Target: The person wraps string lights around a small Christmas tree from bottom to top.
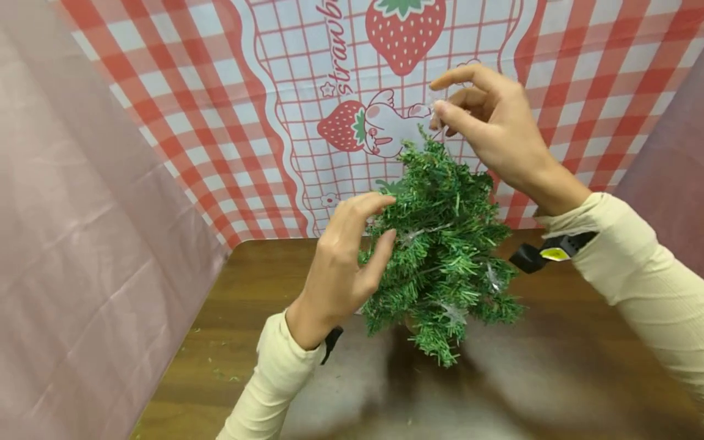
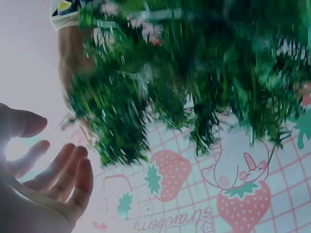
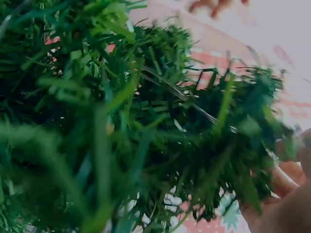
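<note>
A small artificial Christmas tree [image 1: 440, 244] with green tinsel-like needles stands on the wooden table. Close above its tip, my right hand [image 1: 503, 125] pinches a thin clear plastic ornament [image 1: 436, 113] between thumb and fingers; its full shape is partly hidden. My left hand [image 1: 346, 256] is at the tree's left side, fingers relaxed and parted from the thumb, fingertips right at the outer needles. In the left wrist view that hand's palm is bare. Clear ornaments hang among the branches, one star-like ornament [image 1: 453, 313] low at the front and another ornament [image 1: 493, 278] at the right.
The brown table [image 1: 220, 366] carries a few fallen green needles at its left. Behind it hangs a red-and-white checked cloth [image 1: 192, 122] with strawberry prints. A pink curtain [image 1: 82, 244] closes off the left side, another the right.
</note>
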A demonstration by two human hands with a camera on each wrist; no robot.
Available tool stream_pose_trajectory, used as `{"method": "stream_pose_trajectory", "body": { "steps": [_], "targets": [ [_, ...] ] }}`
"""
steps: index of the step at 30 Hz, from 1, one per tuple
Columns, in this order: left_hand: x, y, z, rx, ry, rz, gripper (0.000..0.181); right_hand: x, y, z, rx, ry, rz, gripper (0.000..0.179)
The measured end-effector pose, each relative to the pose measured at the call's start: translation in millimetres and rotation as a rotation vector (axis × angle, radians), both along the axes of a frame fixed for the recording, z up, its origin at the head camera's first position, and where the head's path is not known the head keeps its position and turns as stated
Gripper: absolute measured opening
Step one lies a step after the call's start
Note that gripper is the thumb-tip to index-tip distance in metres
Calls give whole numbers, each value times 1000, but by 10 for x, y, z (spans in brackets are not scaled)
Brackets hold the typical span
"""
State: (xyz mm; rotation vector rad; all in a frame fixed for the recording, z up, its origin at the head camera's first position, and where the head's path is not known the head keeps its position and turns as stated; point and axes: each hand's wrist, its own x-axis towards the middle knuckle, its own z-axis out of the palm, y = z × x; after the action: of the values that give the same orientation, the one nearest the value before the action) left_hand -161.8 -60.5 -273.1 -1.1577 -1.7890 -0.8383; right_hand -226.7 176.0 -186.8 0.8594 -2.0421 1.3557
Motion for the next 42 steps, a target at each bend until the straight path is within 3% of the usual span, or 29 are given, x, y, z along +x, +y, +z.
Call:
{"method": "stream_pose_trajectory", "body": {
  "steps": [6,12,17,21,24,28,32,37,39,42],
  "targets": [
    [-252,102,216,10,-43,8,33,16,23,31,65,-79,75,28],
    [-428,207,377,-15,-158,8,42,27,60,61,205,-150,153,15],
    [-513,286,423,-71,-201,2,31,15,94,76,296,-195,190,12],
    [-518,318,371,-45,-195,-4,18,38,113,61,328,-236,193,17],
    [-496,316,322,-34,-190,0,9,114,126,29,321,-196,131,25],
    [-487,296,295,-48,-181,0,8,246,120,-27,291,-56,49,35],
    [-493,291,282,-87,-162,18,7,311,81,-100,325,46,-18,42],
    [-467,267,235,-104,-143,57,6,320,56,-210,292,127,-69,26],
    [-434,230,188,-80,-137,71,7,345,69,-265,239,140,-91,18],
    [-361,143,86,-25,-117,98,14,410,119,-371,173,140,-114,21]
  ]
}}
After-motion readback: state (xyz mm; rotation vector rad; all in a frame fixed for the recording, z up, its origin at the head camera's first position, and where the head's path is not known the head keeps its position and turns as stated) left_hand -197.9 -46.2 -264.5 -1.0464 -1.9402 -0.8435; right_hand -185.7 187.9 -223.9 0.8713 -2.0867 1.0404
